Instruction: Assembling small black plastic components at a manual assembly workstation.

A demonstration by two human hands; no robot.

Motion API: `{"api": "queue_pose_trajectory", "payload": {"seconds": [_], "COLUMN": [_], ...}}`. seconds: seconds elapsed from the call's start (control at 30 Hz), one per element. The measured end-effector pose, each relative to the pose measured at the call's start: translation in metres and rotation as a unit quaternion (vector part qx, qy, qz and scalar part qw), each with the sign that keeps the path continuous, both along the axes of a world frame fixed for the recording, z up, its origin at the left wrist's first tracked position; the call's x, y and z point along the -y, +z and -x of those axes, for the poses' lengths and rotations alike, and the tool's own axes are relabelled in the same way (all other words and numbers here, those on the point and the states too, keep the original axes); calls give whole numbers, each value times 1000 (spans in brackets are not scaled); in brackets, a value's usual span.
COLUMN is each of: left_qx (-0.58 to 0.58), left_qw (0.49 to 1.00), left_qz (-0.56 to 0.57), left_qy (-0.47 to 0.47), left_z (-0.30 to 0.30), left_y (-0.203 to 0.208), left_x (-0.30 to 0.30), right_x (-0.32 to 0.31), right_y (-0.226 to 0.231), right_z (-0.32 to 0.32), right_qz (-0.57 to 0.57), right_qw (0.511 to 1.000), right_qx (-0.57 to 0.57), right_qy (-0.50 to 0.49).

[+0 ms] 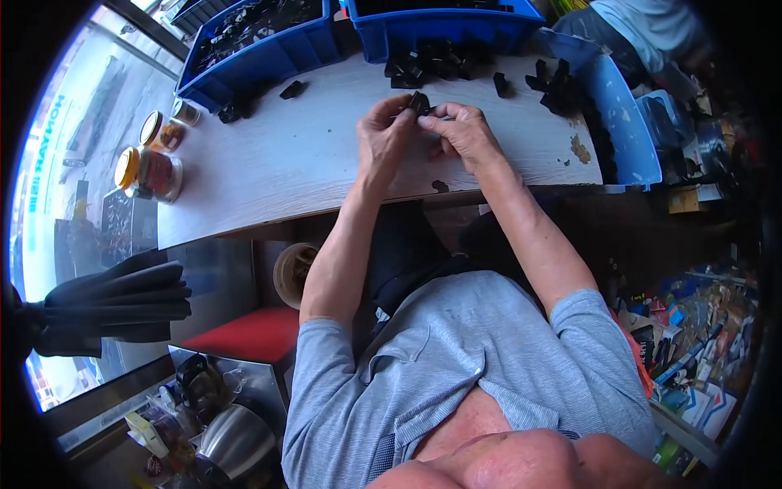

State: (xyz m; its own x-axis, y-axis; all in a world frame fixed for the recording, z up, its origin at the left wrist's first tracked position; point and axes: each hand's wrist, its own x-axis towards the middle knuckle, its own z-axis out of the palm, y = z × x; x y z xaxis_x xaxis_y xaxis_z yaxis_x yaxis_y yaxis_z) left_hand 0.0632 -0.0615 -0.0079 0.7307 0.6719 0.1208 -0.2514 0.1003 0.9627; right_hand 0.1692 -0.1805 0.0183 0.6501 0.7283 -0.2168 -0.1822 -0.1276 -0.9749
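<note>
Over the far middle of the pale table [269, 163], my two hands meet around one small black plastic part [419, 103]. My left hand [383, 130] pinches it from the left, thumb and fingers closed. From the right, my right hand [466, 133] has its thumb and forefinger pressed together at the part's edge; the fingertips hide what detail lies there. Just beyond the hands lies a heap of similar black parts [432, 65]. A few more black parts [556, 88] are piled to the right, and single ones lie at the left.
Two blue bins [269, 50] [448, 33] stand along the far edge, with black parts in the left one. A light-blue bin [631, 122] is at the right end. Lidded jars [151, 174] stand at the left edge. Another person [643, 33] is at the far right.
</note>
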Motion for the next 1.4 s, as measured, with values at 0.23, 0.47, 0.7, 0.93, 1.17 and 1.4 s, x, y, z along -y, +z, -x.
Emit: {"api": "queue_pose_trajectory", "payload": {"seconds": [0.23,0.47,0.7,0.93,1.17,1.4], "left_qx": [-93,-123,-166,-219,-148,-102], "left_qw": [897,808,742,751,764,768], "left_qz": [-429,-576,-649,-622,-627,-630], "left_qy": [51,21,18,17,26,42], "left_z": [6,11,17,14,-29,-104], "left_y": [1,4,11,12,11,-16], "left_x": [-11,-2,7,17,46,70], "right_x": [-10,1,29,26,32,92], "right_y": [6,14,14,12,13,10], "right_z": [-3,-19,-58,-96,-112,-106], "right_qz": [124,191,158,188,209,57], "right_qw": [992,978,981,937,942,968], "right_qx": [4,-28,-5,122,85,27], "right_qy": [-7,73,-116,-267,-250,-244]}}
